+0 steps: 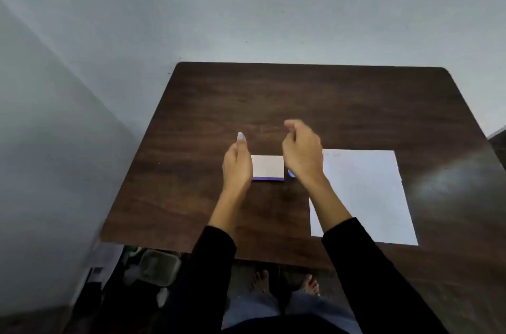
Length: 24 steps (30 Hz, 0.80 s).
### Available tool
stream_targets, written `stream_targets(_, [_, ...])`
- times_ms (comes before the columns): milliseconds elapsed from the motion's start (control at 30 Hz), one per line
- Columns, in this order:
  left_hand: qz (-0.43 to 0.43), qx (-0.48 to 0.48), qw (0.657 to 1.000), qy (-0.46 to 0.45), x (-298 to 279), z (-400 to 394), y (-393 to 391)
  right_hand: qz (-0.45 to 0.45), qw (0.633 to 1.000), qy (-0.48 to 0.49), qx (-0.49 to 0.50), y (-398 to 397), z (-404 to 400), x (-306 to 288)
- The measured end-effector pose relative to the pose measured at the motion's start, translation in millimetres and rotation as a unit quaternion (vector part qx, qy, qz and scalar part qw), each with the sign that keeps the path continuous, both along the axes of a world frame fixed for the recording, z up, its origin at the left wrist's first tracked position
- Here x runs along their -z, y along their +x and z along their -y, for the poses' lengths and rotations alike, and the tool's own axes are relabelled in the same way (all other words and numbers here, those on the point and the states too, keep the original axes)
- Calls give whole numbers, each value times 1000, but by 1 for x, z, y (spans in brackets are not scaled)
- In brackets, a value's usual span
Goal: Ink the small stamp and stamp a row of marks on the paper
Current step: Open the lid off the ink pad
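A small white box with a purple front edge, which looks like the ink pad, lies shut on the dark wooden table. My left hand rests against its left side, fingers together and pointing away, holding nothing. My right hand hovers just right of the box with fingers loosely curled and nothing visible in them. A small blue round thing, perhaps the stamp, peeks out under my right wrist. A white sheet of paper lies to the right, partly under my right forearm, with faint marks near its top left.
The table stands against a pale wall at the back and left. Below its near edge I see my bare feet, jeans, and clutter with a clear plastic container on the floor at left.
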<state>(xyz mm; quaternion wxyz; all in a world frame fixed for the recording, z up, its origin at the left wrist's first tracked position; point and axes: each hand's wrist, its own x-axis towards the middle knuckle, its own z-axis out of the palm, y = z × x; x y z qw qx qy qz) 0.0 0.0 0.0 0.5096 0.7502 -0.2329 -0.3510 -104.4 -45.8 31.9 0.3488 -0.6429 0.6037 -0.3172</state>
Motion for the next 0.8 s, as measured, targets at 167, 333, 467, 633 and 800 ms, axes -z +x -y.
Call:
stream_targets(167, [35, 45, 996, 64, 20, -12, -6, -166, 981, 67, -74, 10, -14, 35])
stream_targets(333, [47, 77, 994, 57, 34, -15, -6, -211, 964, 99, -129, 15, -22, 61])
stream_targets(467, [38, 67, 993, 91, 41, -14, -5, -244, 951, 128, -143, 19, -24, 71])
stream_targets(633, [27, 56, 993, 96, 44, -13, -3, -245, 947, 156, -137, 22, -26, 75])
stream_targets(800, [27, 51, 994, 98, 45, -13, -5, -216, 953, 171, -125, 23, -25, 75])
